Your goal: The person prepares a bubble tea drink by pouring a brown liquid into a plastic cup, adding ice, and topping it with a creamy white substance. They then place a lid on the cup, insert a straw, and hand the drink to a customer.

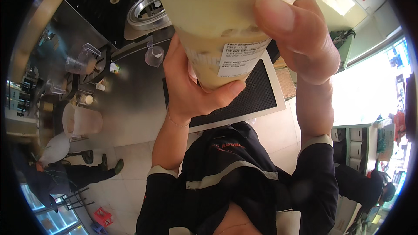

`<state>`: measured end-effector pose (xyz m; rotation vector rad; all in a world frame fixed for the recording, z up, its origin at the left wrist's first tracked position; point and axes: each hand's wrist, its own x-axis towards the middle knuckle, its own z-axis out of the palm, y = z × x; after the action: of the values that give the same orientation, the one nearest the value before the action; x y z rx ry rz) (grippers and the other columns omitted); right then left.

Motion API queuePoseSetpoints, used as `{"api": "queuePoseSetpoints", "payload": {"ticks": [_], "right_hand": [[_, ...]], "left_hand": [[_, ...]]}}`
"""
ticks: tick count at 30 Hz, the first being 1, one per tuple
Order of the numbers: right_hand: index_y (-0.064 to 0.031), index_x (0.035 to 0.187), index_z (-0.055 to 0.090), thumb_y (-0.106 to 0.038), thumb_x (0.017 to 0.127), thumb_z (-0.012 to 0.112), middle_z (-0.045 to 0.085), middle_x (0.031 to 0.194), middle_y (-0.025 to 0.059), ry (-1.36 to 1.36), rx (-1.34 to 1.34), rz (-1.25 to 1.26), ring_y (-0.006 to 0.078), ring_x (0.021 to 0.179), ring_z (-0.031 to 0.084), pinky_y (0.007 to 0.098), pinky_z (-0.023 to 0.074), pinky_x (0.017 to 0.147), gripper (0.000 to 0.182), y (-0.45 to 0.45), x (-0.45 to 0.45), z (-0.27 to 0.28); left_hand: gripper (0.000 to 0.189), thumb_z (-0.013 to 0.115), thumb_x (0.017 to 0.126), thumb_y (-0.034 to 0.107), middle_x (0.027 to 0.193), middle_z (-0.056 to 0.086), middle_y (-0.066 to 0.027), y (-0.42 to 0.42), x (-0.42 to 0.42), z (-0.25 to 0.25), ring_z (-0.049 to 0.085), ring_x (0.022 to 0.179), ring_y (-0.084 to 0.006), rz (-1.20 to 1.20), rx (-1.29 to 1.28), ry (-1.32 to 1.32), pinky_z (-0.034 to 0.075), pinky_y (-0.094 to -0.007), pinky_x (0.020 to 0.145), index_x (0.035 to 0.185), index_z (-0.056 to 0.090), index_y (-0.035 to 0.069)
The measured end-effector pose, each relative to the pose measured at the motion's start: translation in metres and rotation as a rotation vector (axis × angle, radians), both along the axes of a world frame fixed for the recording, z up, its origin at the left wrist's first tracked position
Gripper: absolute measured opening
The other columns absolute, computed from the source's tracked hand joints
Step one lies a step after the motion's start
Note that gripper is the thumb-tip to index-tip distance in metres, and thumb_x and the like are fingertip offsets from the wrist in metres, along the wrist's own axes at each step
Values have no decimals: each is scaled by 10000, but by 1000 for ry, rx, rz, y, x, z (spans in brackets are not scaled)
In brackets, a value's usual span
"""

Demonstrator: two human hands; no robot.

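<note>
A clear plastic cup of pale, milky drink (212, 16) is held up close to the camera, with a printed label on its side. My left hand (196, 81) wraps around the lower part of the cup, its thumb under the label. At the rim, my right hand (300, 36) grips the upper side, thumb against the wall; its other fingers are mostly hidden behind the cup. Below the cup, a black perforated drip mat in a metal frame (261, 88) lies at the counter's edge.
On the steel counter (130, 104) stand a small clear measuring jug (153, 55), a blender jug (81, 63) and a whitish plastic bucket (83, 120). A metal ring (134, 14) belongs to a black machine. Other people are at the far left (49, 176) and right (356, 182). A red crate (103, 216) is on the floor.
</note>
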<state>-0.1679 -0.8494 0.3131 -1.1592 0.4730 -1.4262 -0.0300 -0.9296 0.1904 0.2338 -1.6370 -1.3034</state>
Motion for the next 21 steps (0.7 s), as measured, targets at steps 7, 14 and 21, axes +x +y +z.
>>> {"api": "queuePoseSetpoints", "payload": {"ticks": [7,14,21], "right_hand": [[63,1295,470,-182,663,776,559,1237,161,565,-182,-448,238,1166,536,332,405,983,743,-9,-22,-61],[24,1328,435,-161,627,869,543,1246,136,730,16,-405,252,1196,534,365,400,1040,845,-7,-41,-260],[-51,1373,433,-87,646,842,475,1318,141,669,233,-212,267,1285,436,366,342,1100,834,-30,-60,-408]], "left_hand": [[761,867,576,266,1116,536,-108,-17,7,-37,587,1042,-227,-47,-36,-112,479,-335,876,1196,530,-19],[775,935,521,298,1029,488,-67,-21,5,-174,531,988,-213,80,-127,-450,451,-347,880,1128,545,15],[669,894,525,245,1018,555,-111,-13,-7,-316,520,979,-296,257,3,-523,456,-408,871,1086,608,20]]}}
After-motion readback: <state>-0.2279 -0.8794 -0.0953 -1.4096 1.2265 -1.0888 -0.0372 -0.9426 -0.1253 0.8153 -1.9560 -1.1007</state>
